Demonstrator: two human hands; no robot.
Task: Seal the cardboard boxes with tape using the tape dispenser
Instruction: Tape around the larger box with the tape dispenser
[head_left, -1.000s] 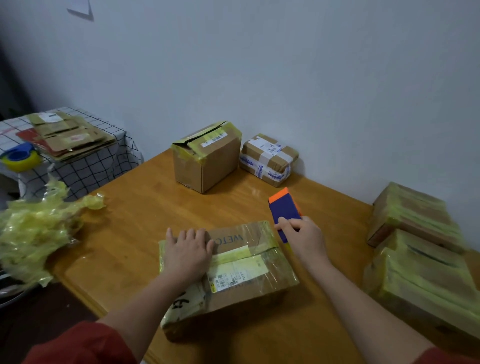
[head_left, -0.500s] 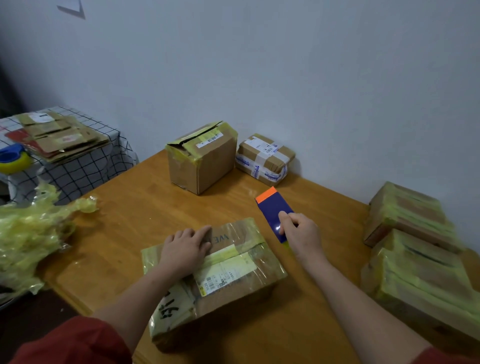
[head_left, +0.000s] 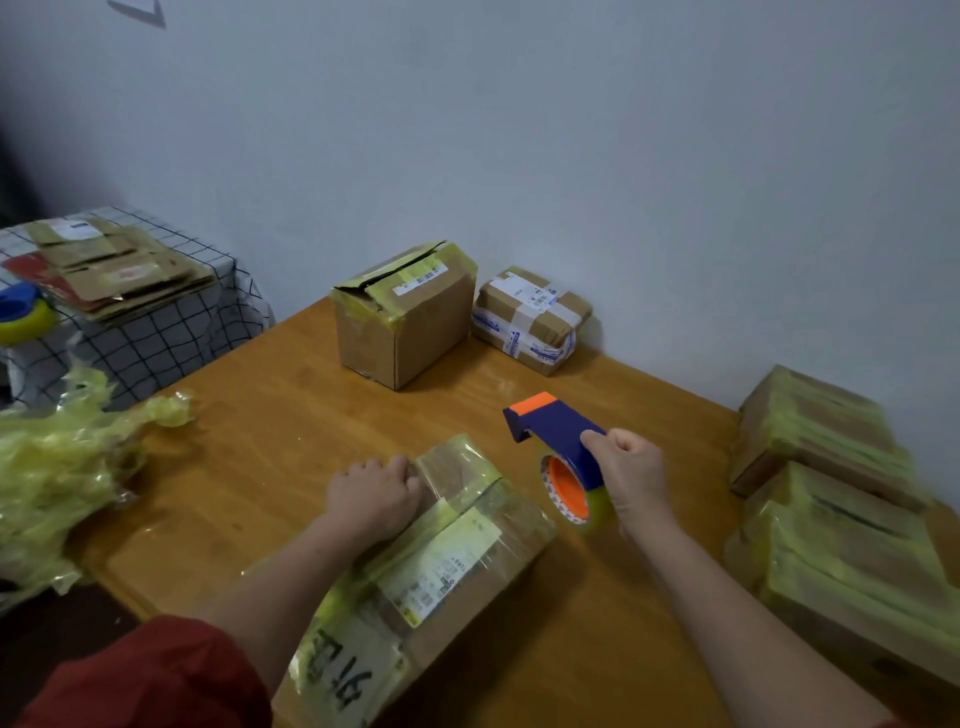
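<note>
A flat cardboard box (head_left: 447, 566) wrapped in yellowish tape lies on the wooden table (head_left: 270, 431) in front of me, with a white label on top. My left hand (head_left: 371, 496) grips its far left edge, fingers curled over the rim. My right hand (head_left: 631, 475) holds the blue and orange tape dispenser (head_left: 558, 454) in the air just right of the box's far end, the roll of yellowish tape turned toward me. A taller box (head_left: 405, 312) with a loose top flap stands at the back, and a smaller taped parcel (head_left: 530, 317) sits beside it.
Several taped boxes (head_left: 841, 499) are stacked at the right table edge. A heap of crumpled yellow tape (head_left: 57, 478) lies at the left edge. A checked-cloth side table (head_left: 150, 332) holds flattened cardboard (head_left: 109, 270) and a second blue dispenser (head_left: 21, 312). The wall is close behind.
My right hand has lifted the dispenser off the box and tipped it so the roll shows. My left hand slid to the box's far edge and curled over it; the box turned slightly.
</note>
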